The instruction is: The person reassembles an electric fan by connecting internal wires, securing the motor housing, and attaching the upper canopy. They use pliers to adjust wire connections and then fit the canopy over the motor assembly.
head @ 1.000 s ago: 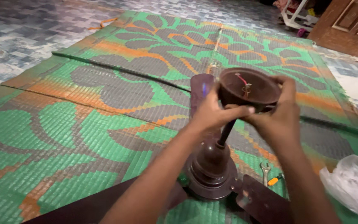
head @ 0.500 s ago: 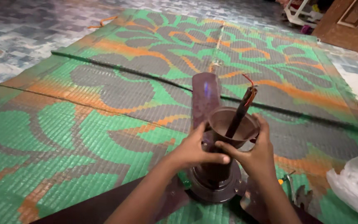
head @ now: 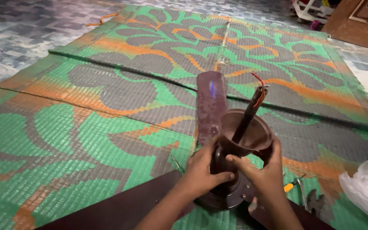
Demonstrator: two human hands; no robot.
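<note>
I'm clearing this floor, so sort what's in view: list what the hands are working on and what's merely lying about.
In hand:
- left hand and right hand, gripping the brown canopy cup
- downrod with red wire, through the cup
- fan motor hub
- fan blades

Lying about:
- white plastic bag
- wrench
- screwdriver
- patterned mat

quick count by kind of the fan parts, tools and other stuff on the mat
fan blades: 3
canopy cup: 1
downrod: 1
motor housing: 1
hand tools: 2
plastic bag: 1
mat: 1
total: 10
</note>
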